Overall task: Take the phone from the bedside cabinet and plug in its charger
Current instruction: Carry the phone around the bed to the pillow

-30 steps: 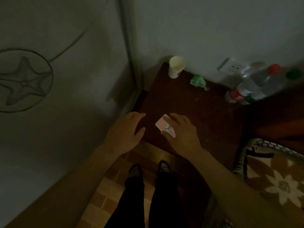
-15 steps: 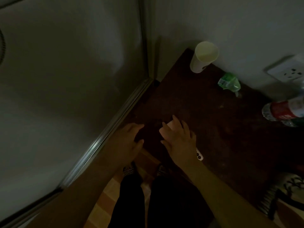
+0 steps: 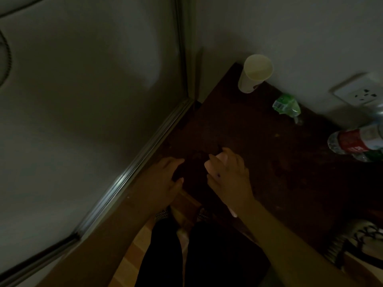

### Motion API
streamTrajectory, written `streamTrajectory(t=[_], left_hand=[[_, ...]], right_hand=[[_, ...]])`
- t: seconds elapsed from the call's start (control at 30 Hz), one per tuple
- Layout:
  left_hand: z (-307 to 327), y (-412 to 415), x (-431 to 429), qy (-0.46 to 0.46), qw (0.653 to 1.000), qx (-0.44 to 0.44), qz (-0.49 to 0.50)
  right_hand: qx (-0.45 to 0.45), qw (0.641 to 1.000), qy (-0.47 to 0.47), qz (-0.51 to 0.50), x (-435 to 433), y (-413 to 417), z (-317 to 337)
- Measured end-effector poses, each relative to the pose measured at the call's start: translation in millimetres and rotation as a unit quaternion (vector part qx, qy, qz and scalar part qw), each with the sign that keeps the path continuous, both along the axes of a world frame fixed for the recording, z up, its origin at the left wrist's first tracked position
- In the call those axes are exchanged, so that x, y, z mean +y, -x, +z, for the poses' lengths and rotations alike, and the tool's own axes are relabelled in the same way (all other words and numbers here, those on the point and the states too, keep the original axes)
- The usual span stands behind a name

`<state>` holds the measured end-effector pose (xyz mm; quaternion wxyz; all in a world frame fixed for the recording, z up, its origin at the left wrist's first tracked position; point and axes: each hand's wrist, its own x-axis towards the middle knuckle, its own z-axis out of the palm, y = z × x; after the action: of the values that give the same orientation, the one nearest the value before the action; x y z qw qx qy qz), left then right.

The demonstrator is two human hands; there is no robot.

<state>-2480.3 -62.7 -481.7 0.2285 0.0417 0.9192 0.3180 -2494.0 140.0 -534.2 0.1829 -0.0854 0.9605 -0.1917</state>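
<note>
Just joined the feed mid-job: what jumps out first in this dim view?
The right hand closed around a pink phone over the near edge of the dark bedside cabinet, with the left hand open beside it. At the cabinet's far corner stands a pale paper cup, with a crumpled green wrapper nearby. A white wall socket sits at the right above plastic bottles.

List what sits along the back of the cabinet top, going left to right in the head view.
Paper cup → crumpled green wrapper → wall socket just above the cabinet → bottle with the red label lying at the right edge.
</note>
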Motion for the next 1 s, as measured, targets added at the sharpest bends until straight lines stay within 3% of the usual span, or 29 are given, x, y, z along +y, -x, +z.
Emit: streamTrajectory(t=[0.37,0.5,0.6,0.83,1.0], left_hand=[[24,-4,11,0.006,1.0,0.015,0.0],[57,-13,13,0.004,1.0,0.01,0.022],[95,-25,9,0.003,0.999,0.026,0.045],[193,-75,-22,-0.017,0.986,0.098,0.133],[238,-135,-68,0.025,0.969,0.14,0.202]], right_hand=[[0.004,0.991,0.125,-0.042,17,-4,27],[-0.022,0.973,0.216,-0.082,19,-9,69],[-0.022,0.969,0.228,-0.098,12,-15,113],[0.02,0.962,0.271,-0.021,-36,-46,215],[0.035,0.946,0.313,0.076,-96,-79,266]])
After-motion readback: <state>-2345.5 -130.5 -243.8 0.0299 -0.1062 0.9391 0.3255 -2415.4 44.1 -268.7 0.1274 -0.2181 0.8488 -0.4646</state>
